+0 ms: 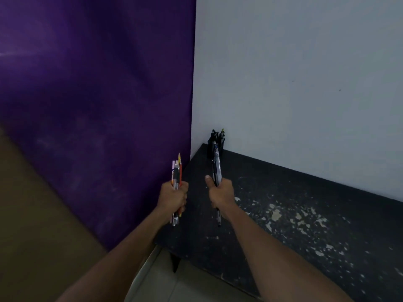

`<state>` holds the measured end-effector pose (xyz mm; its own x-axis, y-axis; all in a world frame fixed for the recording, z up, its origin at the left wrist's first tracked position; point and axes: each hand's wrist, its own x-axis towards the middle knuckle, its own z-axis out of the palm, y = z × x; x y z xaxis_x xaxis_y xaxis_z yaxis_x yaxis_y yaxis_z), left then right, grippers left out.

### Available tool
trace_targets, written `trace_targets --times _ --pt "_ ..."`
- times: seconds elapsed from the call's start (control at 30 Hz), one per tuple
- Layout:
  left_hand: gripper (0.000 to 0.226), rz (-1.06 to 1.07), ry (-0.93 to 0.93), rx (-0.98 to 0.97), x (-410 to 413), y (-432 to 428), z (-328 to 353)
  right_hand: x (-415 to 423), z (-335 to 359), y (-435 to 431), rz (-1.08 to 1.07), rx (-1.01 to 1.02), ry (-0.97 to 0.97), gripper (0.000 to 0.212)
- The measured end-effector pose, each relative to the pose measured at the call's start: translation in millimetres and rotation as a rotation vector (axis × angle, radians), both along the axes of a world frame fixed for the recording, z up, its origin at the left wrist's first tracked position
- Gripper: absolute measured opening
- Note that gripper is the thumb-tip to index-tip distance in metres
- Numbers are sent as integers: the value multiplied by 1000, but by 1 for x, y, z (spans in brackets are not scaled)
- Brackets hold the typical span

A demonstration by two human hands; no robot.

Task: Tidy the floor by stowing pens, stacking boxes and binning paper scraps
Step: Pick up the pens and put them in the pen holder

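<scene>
A bundle of pens is held in each hand. The left hand [173,198] is clenched round the left bundle [177,171], in which a yellow pencil, a red one and some pale pens are seen. The right hand [220,194] is clenched round the right bundle [217,168] of dark and clear pens, with the thumb raised beside it. Both bundles are held nearly upright, the long axis running from below the fist to the tips above it.

The holder [216,142] stands in the far corner of the dark worktop [305,214], close to the white wall [305,62] and just beside the purple panel [98,105]. Some pens are already standing in it. It lies ahead of both hands and farther from the person. It is seen almost straight above the right hand, so that the top of the right bundle covers part of it in this view. The right hand is judged to be the nearer one; the left hand is over the left edge of the worktop.

The step in hand is judged to be the stowing of pens. For the coming move, the right bundle should be carried forward to the holder and kept upright, so that it is lowered along its own axis.

Pale flecks are scattered on the worktop; it cannot be told if they are worn paint or scraps. No boxes are seen here.
</scene>
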<state>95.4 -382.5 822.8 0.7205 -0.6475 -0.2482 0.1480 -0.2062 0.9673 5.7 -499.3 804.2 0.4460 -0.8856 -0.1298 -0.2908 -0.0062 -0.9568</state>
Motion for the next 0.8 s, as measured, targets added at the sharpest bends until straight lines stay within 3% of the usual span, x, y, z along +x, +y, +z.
trace_targets --times 0.43,0.8 --pt "24 -1 -30 -55 11 -104 -9 -6 -4 -108 -139 34 -21 43" --pt "31 -45 -25 -101 76 -186 -21 42 -16 -172 -223 24 -73 45"
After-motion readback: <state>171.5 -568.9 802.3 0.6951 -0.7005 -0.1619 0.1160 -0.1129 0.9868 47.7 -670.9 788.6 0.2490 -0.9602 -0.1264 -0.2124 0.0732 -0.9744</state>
